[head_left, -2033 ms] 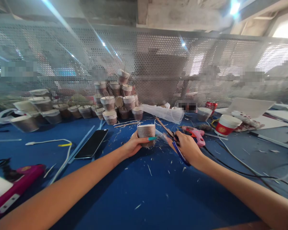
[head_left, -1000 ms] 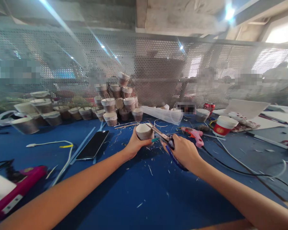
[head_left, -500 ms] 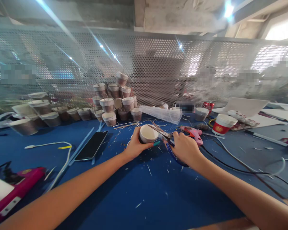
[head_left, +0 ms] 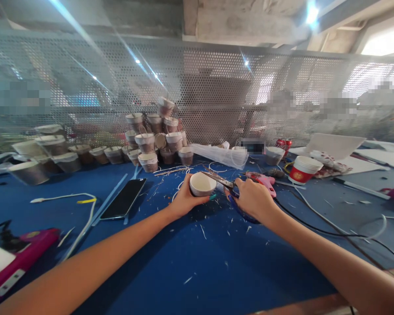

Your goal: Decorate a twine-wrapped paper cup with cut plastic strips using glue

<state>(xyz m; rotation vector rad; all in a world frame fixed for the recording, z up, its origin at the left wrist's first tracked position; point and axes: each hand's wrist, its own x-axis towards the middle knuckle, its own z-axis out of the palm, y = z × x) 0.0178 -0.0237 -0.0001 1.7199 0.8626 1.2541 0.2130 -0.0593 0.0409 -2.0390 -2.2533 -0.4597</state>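
My left hand (head_left: 184, 197) is wrapped round a small white cup (head_left: 202, 185), tilted so its open mouth partly faces me. In my right hand (head_left: 254, 195) is a pair of scissors (head_left: 223, 180) with dark blue handles. Their blades point left and reach the right side of the cup's rim; whether they touch it I cannot tell. Just behind my right hand lies a pink hot glue gun (head_left: 265, 181), its cord trailing right.
Stacked cups (head_left: 146, 142) stand at the back, with more to the left. A phone (head_left: 124, 199) and a magenta power strip (head_left: 22, 262) lie left. Red-banded paper cups (head_left: 304, 170) stand right. White scraps litter the blue table (head_left: 210, 271), before a perforated metal screen (head_left: 213, 87).
The scissor blades look closer together than before. Both hands keep nearly the same place, and the whole view has shifted slightly.
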